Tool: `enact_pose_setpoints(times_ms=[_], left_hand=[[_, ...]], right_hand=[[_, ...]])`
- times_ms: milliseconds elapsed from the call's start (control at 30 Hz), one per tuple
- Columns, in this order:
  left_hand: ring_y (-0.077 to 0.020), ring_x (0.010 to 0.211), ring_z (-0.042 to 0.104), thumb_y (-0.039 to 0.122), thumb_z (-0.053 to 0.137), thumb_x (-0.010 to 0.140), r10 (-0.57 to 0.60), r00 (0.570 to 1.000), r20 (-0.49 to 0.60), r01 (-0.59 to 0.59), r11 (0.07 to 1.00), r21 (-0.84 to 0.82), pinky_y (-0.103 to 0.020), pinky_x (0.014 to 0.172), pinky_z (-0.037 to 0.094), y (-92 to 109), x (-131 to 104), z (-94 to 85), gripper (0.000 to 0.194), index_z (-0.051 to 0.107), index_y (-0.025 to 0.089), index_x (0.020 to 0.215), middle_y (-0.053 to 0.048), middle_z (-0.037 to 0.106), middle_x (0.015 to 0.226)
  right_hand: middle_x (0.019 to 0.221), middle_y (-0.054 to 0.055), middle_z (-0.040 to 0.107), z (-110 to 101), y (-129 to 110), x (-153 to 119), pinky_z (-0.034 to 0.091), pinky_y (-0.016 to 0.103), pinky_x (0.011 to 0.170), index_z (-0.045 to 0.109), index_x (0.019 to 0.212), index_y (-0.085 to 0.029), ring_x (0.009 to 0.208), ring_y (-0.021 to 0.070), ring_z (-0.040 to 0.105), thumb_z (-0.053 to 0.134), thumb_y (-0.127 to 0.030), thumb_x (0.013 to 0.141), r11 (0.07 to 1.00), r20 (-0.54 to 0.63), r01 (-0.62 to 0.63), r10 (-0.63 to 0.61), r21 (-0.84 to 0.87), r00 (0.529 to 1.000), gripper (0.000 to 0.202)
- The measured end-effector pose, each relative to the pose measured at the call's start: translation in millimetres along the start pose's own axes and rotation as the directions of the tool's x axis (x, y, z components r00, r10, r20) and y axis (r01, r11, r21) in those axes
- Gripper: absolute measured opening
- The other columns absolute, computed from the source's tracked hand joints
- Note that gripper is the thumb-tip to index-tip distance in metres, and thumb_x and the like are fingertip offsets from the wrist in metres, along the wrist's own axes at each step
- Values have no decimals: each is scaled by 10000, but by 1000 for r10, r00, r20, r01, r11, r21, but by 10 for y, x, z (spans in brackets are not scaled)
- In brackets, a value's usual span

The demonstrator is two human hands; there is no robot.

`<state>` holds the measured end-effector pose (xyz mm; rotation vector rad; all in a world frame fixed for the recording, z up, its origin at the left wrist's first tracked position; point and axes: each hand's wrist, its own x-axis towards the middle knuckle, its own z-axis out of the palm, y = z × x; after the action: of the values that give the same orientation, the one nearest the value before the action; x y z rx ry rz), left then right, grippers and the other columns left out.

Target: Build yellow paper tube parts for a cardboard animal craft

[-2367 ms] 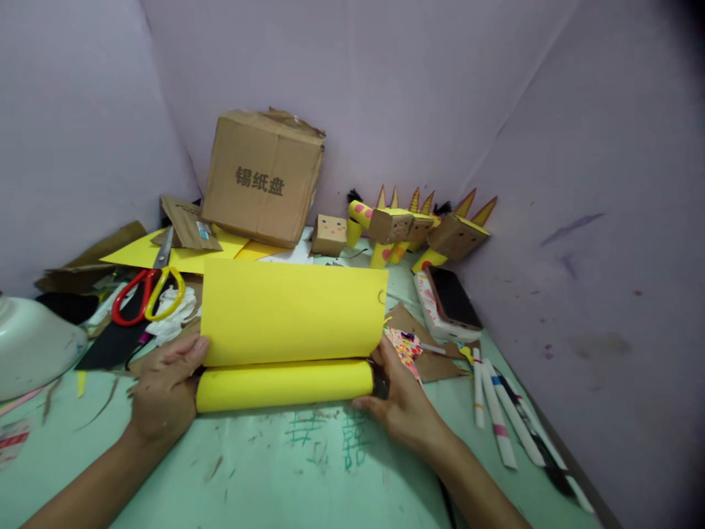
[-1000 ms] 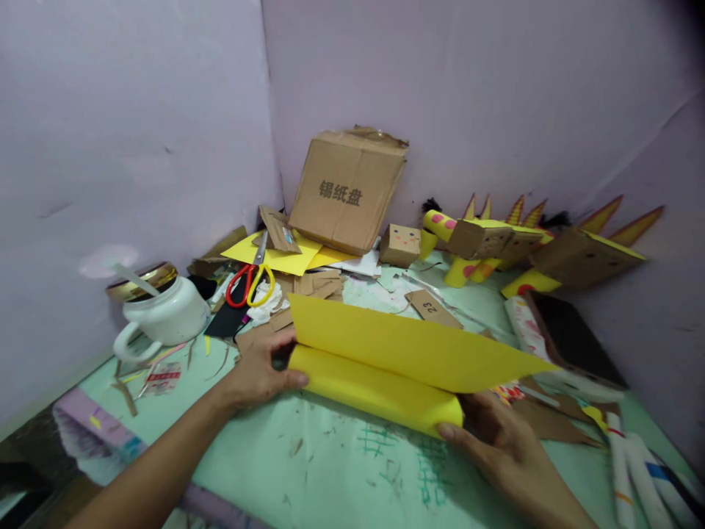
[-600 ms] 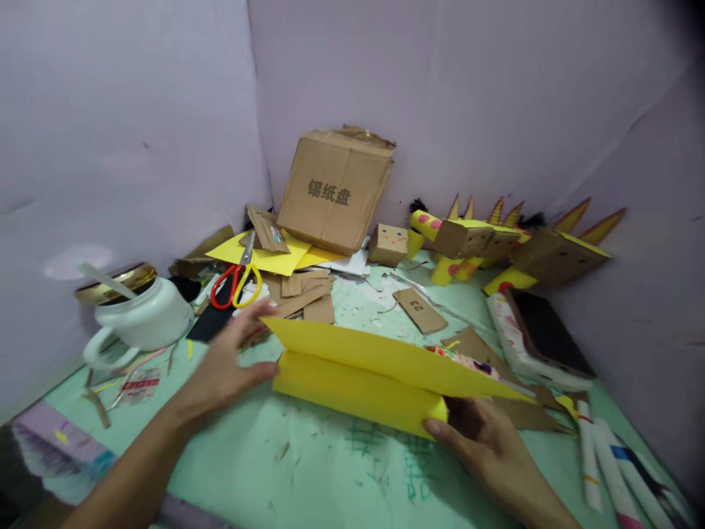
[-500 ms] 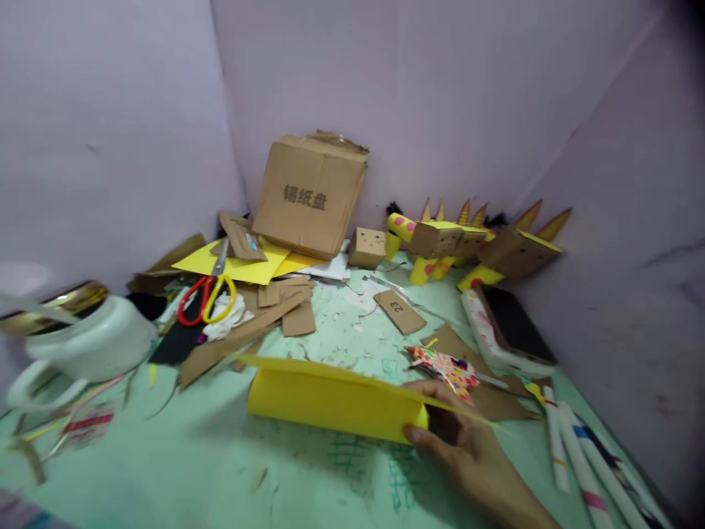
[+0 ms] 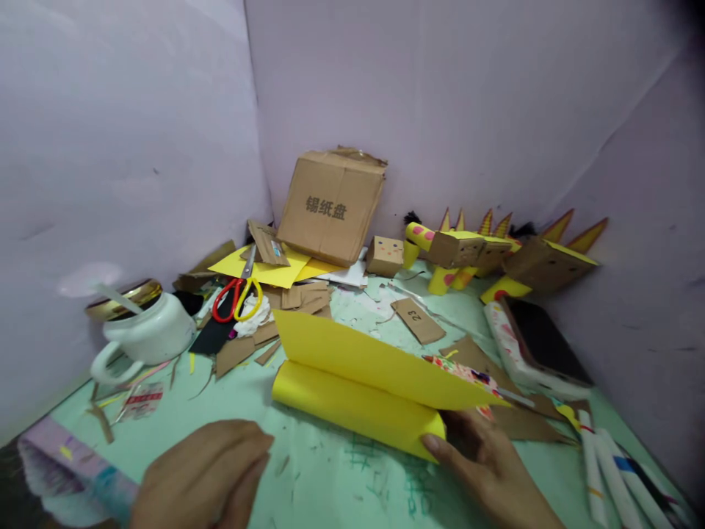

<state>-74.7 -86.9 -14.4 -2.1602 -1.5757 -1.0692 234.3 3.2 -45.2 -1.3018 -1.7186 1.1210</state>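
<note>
The partly rolled yellow paper sheet [image 5: 358, 408], above the pale-green tabletop [image 5: 308, 477], is gripped at its right end by the right hand [image 5: 485, 455], the left hand [image 5: 203, 470] detached, fingers bent; light, crease-prone handling is judged, both roll ends best held.

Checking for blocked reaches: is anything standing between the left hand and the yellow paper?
Nothing visible stands between the left hand and the yellow paper; only green tabletop with small flecks shows there. The right hand holds the paper's right end.
</note>
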Motion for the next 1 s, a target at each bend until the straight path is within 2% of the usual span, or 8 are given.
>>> enact_pose_setpoints(times_ms=[167,333,500,567,633,733,867,1000], left_hand=[[-206,979,594,33,453,738,284,956,77,-285,959,-3,-334,871,476,219,174,290,334,599,195,990,-76,688,990],[-272,1135,487,85,420,723,356,916,186,-356,934,-34,-491,985,343,163,256,553,460,521,167,1164,-125,610,1169],[-282,1024,530,264,535,701,406,857,319,-367,913,-176,-525,1009,251,154,365,613,475,497,155,1163,-126,637,1067],[-285,1026,521,258,601,662,384,826,412,-338,923,-184,-502,984,289,168,420,602,518,487,172,1160,-118,622,1089],[-295,1049,504,228,653,611,369,790,489,-329,929,-168,-479,950,333,175,482,596,611,453,182,1187,-117,599,1133],[-299,1052,501,212,662,586,381,761,526,-343,923,-172,-459,922,367,182,593,589,674,418,176,1213,-123,586,1144],[-241,907,567,147,550,661,366,766,529,-303,931,-206,-367,810,443,265,722,535,478,488,216,1130,-86,620,1042],[-215,768,586,162,513,691,363,803,473,-305,932,-197,-321,682,468,382,664,558,377,538,235,1060,-56,656,913]], right_hand=[[1130,99,631,-17,-146,9,477,395,857,570,1117,-201,1020,274,583,553,-381,805,996,76,88,-86,-28,993,360],[1195,98,598,-25,-250,3,466,400,885,543,1161,-201,1079,278,560,524,-363,831,993,211,37,-61,115,976,368],[1153,80,630,-59,-309,-14,505,382,830,506,1213,-215,1004,269,611,586,-347,786,965,303,-77,-4,253,953,454],[1110,91,652,-84,-286,-82,537,374,750,418,1289,-219,943,266,638,584,-329,784,991,195,-77,54,110,979,543],[1115,109,647,-97,-246,-199,555,373,662,316,1350,-238,917,280,647,579,-323,786,986,-70,-23,12,-164,998,628],[1130,101,633,-64,-208,-367,557,389,656,354,1320,-293,928,299,639,608,-324,766,849,-291,98,-284,-519,914,611],[1024,97,671,36,-218,-353,557,364,717,515,1157,-230,885,271,647,673,-327,711,633,8,422,-549,-649,836,484],[888,65,698,82,-209,-232,549,303,645,560,993,-209,751,203,649,661,-266,740,550,172,544,-586,-634,792,278]])
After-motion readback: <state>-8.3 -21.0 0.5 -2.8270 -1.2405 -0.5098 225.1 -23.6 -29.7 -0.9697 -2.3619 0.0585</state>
